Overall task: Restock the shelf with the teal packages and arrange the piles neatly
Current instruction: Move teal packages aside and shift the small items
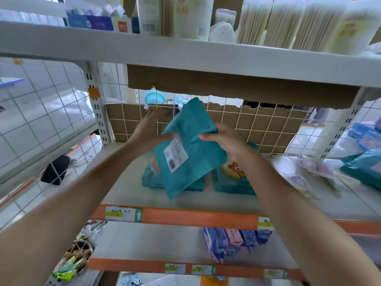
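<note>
While the right grip [222,139] pinches the upper right edge of a teal package [191,153], fingers curled round it, the left grip [150,129] lies against the package's left side with fingers straight, steadying rather than clasping; whether its thumb presses the front I cannot tell; the package hangs tilted in the air, label side toward the camera, above the shelf [127,186], covering part of the left pile [150,176] of teal packages and just beside the right pile [233,182], whose top shows a cartoon print

This looks like the placing step of the restock, with the package not yet set down; the next move seems to call for turning it flat, choosing one pile, and lowering it so its edges line up with those beneath; the left pile is partly hidden, so how square it lies cannot be judged, and some straightening may be needed afterwards

Overhead, a torn cardboard sheet [226,83] hangs under the upper shelf and cuts the headroom, so the raised corner of the package should come down before it goes further in; the wire grid [257,124] closes the back just behind the piles; pale loose packets [305,176] lie on the shelf to the right, near the right pile; more teal packs [362,170] sit well apart at the far right, blurred; an orange price rail [195,217] edges the shelf front
</note>
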